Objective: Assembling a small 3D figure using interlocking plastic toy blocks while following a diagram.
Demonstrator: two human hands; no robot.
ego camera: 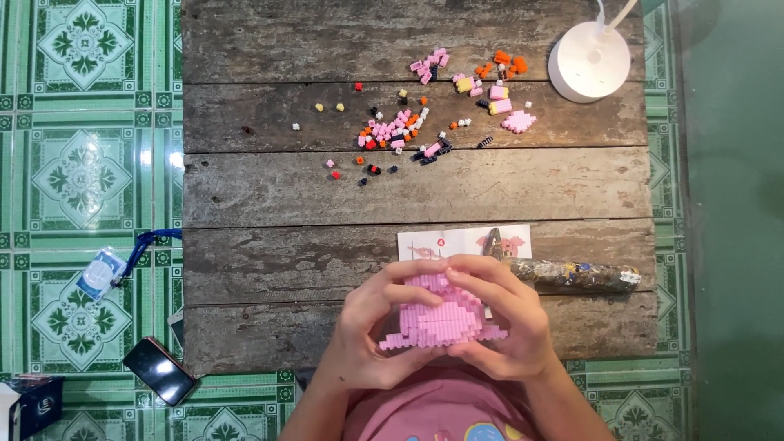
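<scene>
I think the pink model (pixel 441 320) could break apart here, because it is made of lots of tiny bricks and both hands are pressing on it from the sides and the top; a squeeze that is too hard could pop a row loose, and the thin bottom edge that sticks out to the sides looks like the weakest bit. It is held up just above the near edge of the table (pixel 269 188), close to the pink shirt (pixel 433 408), so a brick that falls could bounce off onto the green floor (pixel 82 163) and be hard to find. From where I watch, the left hand (pixel 371 331) is curled around the left side of the model, fingers (pixel 404 282) bent over the top and gripping it. The right hand (pixel 506 327) wraps the right side the same way, with its fingers meeting the left ones on top. Neither hand is open; both are closed on the model. The paper (pixel 461 242) lies flat just behind the hands, partly hidden. The loose bricks (pixel 400 126) sit well away at the far side, near the white lamp (pixel 590 59), so an elbow bump there seems unlikely for now
</scene>
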